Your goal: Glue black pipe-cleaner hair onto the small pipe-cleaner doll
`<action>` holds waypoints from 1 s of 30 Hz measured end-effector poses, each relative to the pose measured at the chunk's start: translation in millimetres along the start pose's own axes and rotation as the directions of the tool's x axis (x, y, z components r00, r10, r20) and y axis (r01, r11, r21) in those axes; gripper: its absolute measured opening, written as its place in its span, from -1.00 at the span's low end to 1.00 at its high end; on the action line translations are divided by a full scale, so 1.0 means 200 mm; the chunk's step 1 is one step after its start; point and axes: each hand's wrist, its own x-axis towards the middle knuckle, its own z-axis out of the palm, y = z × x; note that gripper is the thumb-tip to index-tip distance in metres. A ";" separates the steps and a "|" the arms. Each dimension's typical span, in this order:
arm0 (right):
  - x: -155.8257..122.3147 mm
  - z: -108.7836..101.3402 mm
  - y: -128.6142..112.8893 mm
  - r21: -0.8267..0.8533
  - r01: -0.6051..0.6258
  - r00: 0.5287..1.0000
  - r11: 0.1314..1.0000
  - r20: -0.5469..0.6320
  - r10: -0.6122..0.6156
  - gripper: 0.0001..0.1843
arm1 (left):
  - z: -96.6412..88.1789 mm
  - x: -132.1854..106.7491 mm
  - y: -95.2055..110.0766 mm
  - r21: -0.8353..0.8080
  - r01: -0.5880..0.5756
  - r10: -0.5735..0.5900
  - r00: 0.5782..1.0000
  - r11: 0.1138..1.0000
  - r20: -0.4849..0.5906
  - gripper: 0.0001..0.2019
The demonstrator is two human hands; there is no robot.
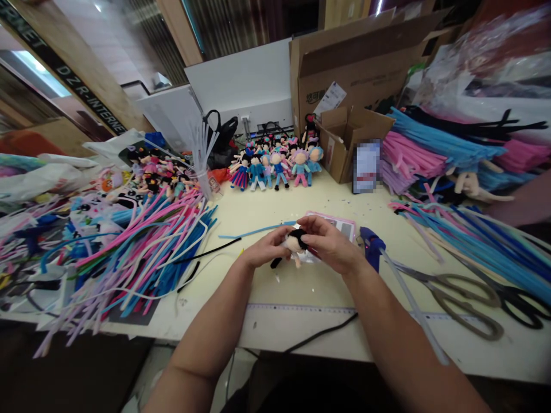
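So the small doll piece [294, 244], black on top and pale below, is up between 2 hands over the middle of the table [241, 287]. Left hand [272, 245] has its fingers pinched on the near side of it, right hand [329, 241] has fingers curled round the black part. It's a grasp from both sides, though exactly which fingertips carry the pressure I can't tell, they hide each other.

My worry is the grip. The piece looks soft and tiny, so squeezing too hard could squash it or twist the black bit out of line, and going too light could let it drop.

Other hazard: the blue glue gun [373, 248] sits just beside the right wrist, with a tiny red dot showing. If it's hot (can't tell), a careless elbow swing means a burn. Its long pale stick [415, 310] runs alongside the right forearm to the front edge, so bumping that might drag the gun round. Same goes for the 2 pairs of scissors, grey [458, 289] and black-handled [523, 304], lying further right. Loose black strip [321, 332] near that forearm could snag on it too, I reckon.
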 end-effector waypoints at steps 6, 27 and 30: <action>-0.01 0.01 -0.03 0.017 -0.061 0.998 0.998 -0.020 0.061 -0.72 | 0.01 0.00 0.01 -0.026 0.012 -0.013 1.000 1.000 -0.025 -0.55; 0.01 -0.01 0.01 0.022 -0.020 1.000 1.000 -0.013 0.020 -0.65 | 0.01 0.00 0.00 0.057 -0.016 0.020 0.997 0.998 -0.072 -0.56; 0.01 -0.01 0.00 0.039 -0.043 0.999 0.998 -0.019 0.044 -0.67 | 0.02 0.00 0.00 0.009 -0.010 0.011 0.998 1.000 -0.066 -0.58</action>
